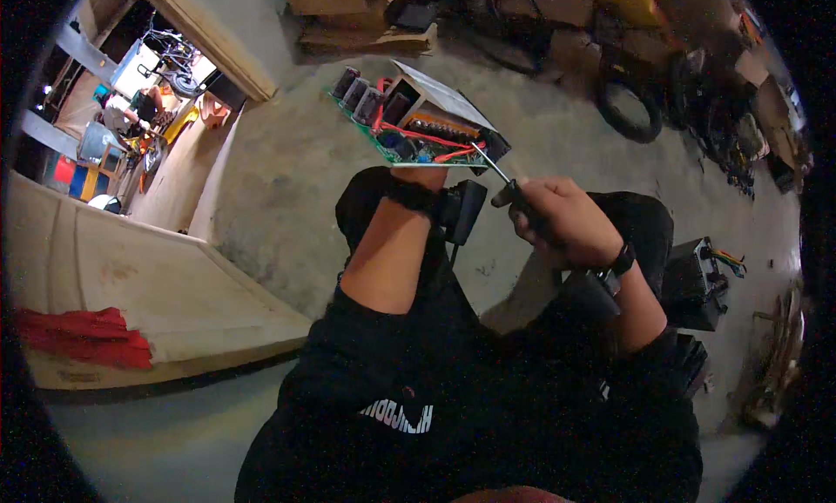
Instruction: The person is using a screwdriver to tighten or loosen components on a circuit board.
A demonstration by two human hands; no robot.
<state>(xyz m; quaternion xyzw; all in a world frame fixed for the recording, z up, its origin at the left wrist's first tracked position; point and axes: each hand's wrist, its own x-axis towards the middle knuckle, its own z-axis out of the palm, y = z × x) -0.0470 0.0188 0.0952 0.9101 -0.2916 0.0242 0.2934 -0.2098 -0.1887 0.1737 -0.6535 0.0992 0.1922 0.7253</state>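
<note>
My left hand point(420, 177) supports a green circuit board point(393, 144) from underneath, its fingers mostly hidden behind it. The board carries capacitors point(356, 94), a silver metal heatsink point(444, 98) and several red wires point(435, 134). In my right hand point(557, 214) is a dark-handled screwdriver point(502, 178), with its metal tip at the board's right-hand part among the red wires; whether it touches cannot be told. Black devices are strapped at both my wrists, and my legs, in black clothing, lie below the board.
A black unit point(692, 285) with colored wires sits on the floor at my right. Cardboard point(366, 37), tires point(629, 111) and cables lie along the back and right. A low wall point(157, 259) with red cloth point(83, 333) is at left, beside a doorway showing a person point(122, 115) and a bicycle.
</note>
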